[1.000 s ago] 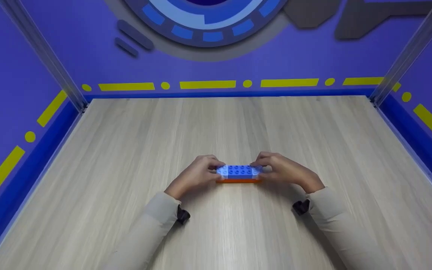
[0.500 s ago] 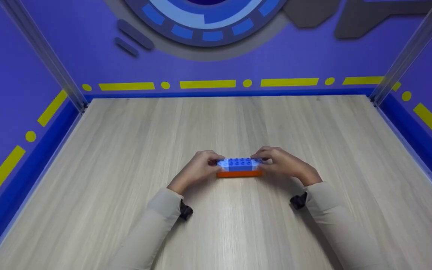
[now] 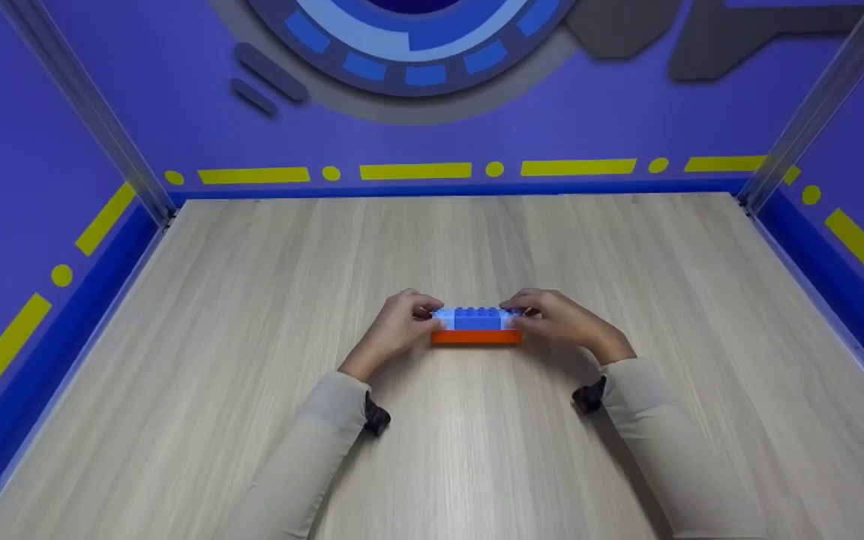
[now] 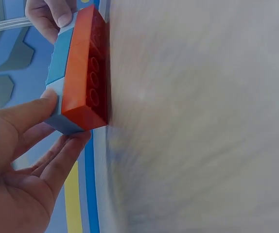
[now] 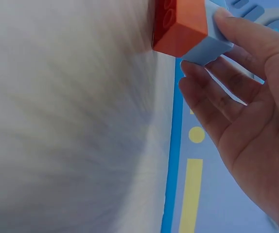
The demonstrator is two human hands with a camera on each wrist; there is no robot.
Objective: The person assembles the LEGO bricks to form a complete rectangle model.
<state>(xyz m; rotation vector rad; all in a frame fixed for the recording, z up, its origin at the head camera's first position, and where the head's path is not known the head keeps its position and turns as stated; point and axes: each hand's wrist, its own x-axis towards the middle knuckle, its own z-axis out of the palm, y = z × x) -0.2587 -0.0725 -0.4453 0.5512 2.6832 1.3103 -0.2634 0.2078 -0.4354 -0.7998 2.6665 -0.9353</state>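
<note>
Both hands hold a two-layer stack of toy building bricks at mid-table. Its lower layer is an orange brick (image 3: 476, 337). On top sit a blue brick (image 3: 477, 319) in the middle and a light blue brick (image 4: 65, 127) at each end. My left hand (image 3: 396, 328) pinches the left light blue brick between thumb and fingers. At the other end, my right hand (image 3: 563, 324) grips the right light blue brick (image 5: 208, 50) the same way. Both wrist views show the orange brick's hollow, tubed underside, so the stack is off the table, at least partly. Its studs face up and away.
The wood-grain table (image 3: 252, 285) spreads around the hands. Purple-blue panels (image 3: 432, 139) with yellow markings close off the back and both sides, with metal posts (image 3: 94, 112) at the corners. A small black wrist camera (image 3: 376, 417) sticks out from each sleeve.
Both hands have raised the stack and shifted it away from me. It has tipped back, so more of the orange front face and less of the studded top show. The grip stays the same.
</note>
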